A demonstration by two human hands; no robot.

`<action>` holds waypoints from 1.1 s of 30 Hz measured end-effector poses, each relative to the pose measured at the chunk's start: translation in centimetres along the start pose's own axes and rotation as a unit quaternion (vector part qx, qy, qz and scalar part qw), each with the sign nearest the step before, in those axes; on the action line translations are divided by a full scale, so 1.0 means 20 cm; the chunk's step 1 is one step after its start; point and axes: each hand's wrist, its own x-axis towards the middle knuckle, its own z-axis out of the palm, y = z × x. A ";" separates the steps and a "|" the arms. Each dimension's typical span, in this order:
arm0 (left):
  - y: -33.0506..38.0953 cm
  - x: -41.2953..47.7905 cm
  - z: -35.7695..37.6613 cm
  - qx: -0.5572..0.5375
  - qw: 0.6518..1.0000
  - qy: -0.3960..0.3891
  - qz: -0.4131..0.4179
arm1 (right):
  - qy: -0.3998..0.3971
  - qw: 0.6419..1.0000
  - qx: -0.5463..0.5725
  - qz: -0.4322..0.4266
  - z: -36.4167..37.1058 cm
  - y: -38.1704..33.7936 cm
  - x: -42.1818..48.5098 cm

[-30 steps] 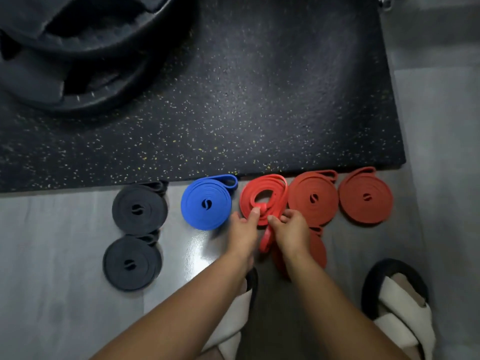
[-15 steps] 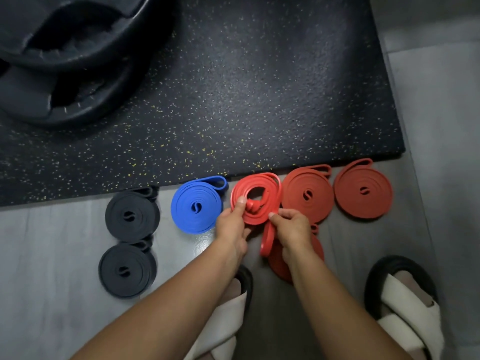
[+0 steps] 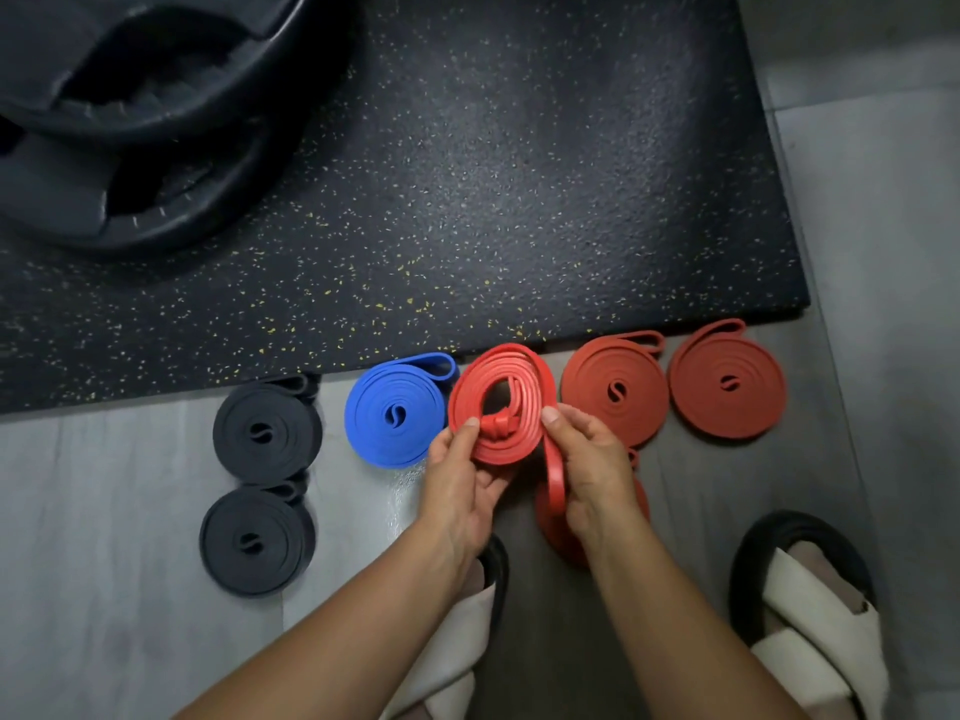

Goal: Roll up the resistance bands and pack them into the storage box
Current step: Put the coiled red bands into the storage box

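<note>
A loosely coiled bright red band (image 3: 511,402) is held above the floor between both hands. My left hand (image 3: 460,478) pinches its lower left edge, thumb on top. My right hand (image 3: 589,462) grips the right side, and the band's free tail hangs down past that palm. Rolled bands lie flat on the grey floor: a blue one (image 3: 397,410), two dark red ones (image 3: 615,392) (image 3: 727,381), and two black ones (image 3: 265,433) (image 3: 254,540). Another red roll (image 3: 558,535) lies mostly hidden under my right hand. No storage box is in view.
A black speckled rubber mat (image 3: 493,174) covers the floor beyond the bands. Black weight plates (image 3: 140,122) are stacked on its far left. My feet in white sandals (image 3: 815,610) (image 3: 457,646) stand on the floor near the bottom edge.
Both hands have lifted the bright red coil and spread it wider; my right hand shifted from the coil's lower middle to its right side, the tail now hanging past the palm.
</note>
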 end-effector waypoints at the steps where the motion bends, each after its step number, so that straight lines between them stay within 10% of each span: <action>1: 0.01 -0.01 0.00 -0.010 1.000 -0.005 -0.005 | -0.017 1.000 0.015 -0.002 0.00 0.00 -0.01; 22: 0.65 -1.14 0.30 -0.060 0.943 -0.246 0.214 | -0.271 0.945 0.012 -0.183 0.18 -0.77 -1.02; 33: 0.55 -2.07 0.30 -0.044 0.899 -0.335 0.277 | -0.250 0.909 0.039 -0.330 -0.11 -1.01 -1.89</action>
